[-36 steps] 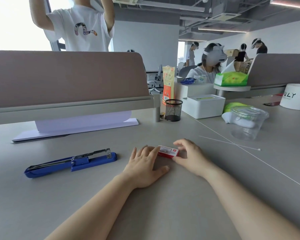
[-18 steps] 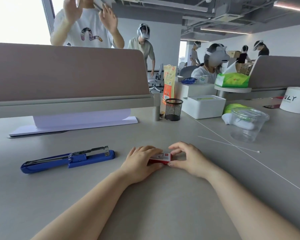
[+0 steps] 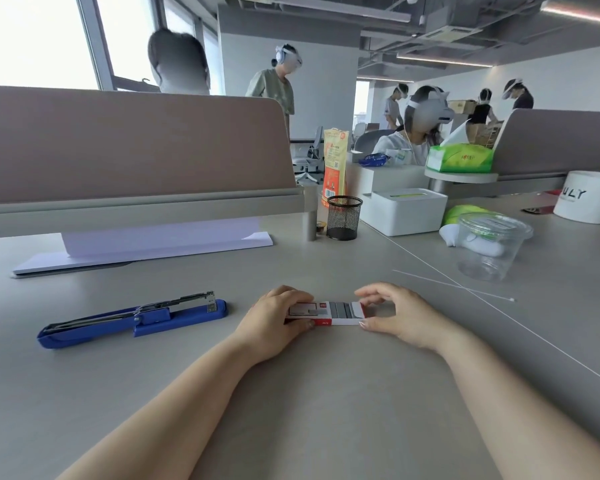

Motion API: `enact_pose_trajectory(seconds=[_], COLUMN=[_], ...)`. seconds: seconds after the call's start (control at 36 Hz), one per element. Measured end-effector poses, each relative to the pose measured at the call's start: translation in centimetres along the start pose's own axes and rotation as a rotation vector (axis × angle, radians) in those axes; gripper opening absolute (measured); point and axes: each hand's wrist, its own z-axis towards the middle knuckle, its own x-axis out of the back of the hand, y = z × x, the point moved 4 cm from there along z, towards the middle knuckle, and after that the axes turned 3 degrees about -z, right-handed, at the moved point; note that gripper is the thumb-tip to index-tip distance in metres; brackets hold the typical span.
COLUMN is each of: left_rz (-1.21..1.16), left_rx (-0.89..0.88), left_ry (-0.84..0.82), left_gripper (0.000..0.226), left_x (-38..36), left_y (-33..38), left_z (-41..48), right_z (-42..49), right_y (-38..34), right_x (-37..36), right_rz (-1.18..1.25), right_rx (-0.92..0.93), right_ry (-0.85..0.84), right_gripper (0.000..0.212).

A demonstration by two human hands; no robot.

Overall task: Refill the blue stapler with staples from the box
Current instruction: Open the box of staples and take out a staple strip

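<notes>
change: our staple box (image 3: 321, 312) tray now slid out, staples exposed | hands: left hand (image 3: 274, 318) grips sleeve, right hand (image 3: 400, 315) pinches tray | blue stapler (image 3: 132, 317) open on table (image 3: 309, 410), left | next: lift strip

A black mesh pen cup (image 3: 344, 218) stands on the grey desk (image 3: 291, 393) beside a white box (image 3: 403, 211). Right of them sits a lidded clear plastic tub (image 3: 492, 249), and a white paper stack (image 3: 142, 249) lies under the partition (image 3: 129, 150).

Grey desk (image 3: 326, 427) with blue stapler (image 3: 132, 318), staple box (image 3: 326, 313), mesh cup (image 3: 343, 218).
</notes>
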Motion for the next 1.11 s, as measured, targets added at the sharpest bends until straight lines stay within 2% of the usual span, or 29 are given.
enact_pose_trajectory(seconds=[0.08,0.25,0.42,1.11], left_rz=[-0.003,-0.001,-0.017,-0.028], left_rx=[-0.010,-0.039,-0.058,-0.051], left_ry=[0.014,0.046,0.065,0.059], left_gripper=[0.040,0.042,0.042,0.041], left_x=[0.0,0.1,0.1,0.1], left_y=[0.1,0.1,0.3,0.3], left_z=[0.1,0.1,0.1,0.1], right_z=[0.1,0.6,0.9,1.4], right_y=[-0.3,-1.8,-2.3,-2.9], right_x=[-0.2,-0.8,-1.4,-2.1], right_rz=[0.003,-0.143,-0.309,-0.366], right_rx=[0.000,0.147,0.182,0.130], right_ry=[0.026,0.180,0.248,0.237], right_gripper=[0.042,0.017,0.012,0.004])
